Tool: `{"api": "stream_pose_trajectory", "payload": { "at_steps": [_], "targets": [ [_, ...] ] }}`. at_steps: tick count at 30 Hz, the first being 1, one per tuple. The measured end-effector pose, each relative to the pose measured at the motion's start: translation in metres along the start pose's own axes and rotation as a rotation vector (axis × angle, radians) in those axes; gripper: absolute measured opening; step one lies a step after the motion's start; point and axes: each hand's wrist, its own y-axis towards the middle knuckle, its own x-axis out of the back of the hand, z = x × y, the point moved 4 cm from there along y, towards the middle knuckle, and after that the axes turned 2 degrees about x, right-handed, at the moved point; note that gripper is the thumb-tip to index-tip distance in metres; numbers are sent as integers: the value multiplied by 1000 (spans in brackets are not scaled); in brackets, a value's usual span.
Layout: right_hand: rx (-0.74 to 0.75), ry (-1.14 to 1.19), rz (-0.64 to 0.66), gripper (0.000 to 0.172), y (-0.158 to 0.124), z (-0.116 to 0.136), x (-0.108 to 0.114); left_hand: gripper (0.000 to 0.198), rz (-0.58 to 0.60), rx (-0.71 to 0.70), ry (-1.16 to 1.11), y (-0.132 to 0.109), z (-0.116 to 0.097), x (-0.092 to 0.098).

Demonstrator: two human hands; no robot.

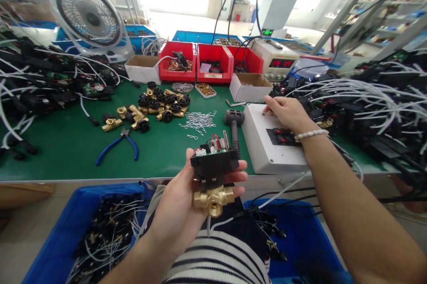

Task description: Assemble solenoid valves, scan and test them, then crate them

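My left hand (180, 195) is closed around a motorized valve (215, 166), held up in front of the table's near edge. Its brass three-port body (215, 198) points down, and the black housing on top is uncovered, showing a green circuit board and red wires. A white cable hangs below it. On the right, my right hand (289, 113) rests over a white control box (258, 142), thumb and fingers pinched at a small switch (263, 114) on its top. Red and black terminals (280, 136) sit under the wrist. A dark grey hammer (235, 124) lies against the box.
Blue-handled pliers (120, 144), brass valve bodies (163, 102) and a heap of clips (200, 122) lie on the green table (160, 155). Red bins (215, 64) and a power supply (275, 62) stand behind. Cabled units (367, 102) crowd both sides; blue crates (60, 239) sit below.
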Motion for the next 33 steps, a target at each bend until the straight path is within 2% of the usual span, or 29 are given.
{"api": "stream_pose_trajectory", "payload": {
  "at_steps": [6,8,10,13,18,25,33],
  "targets": [
    [29,24,21,39,-4,3,-1,29,-95,-192,82,-5,-10,2],
    [39,29,26,41,-5,4,-2,38,-113,-222,117,-5,-15,3],
    [45,34,28,41,-4,3,-2,45,-81,-220,154,-5,-18,3],
    [42,42,32,40,-4,2,-2,45,-16,-193,207,-5,-18,4],
    [19,31,30,35,-5,3,-1,53,-15,-161,200,-7,-12,6],
    [-14,48,44,25,-5,4,-2,53,-23,-146,203,-7,-10,5],
    [-1,75,45,23,-5,1,-2,48,-60,-165,223,-7,-12,4]
  ]
}}
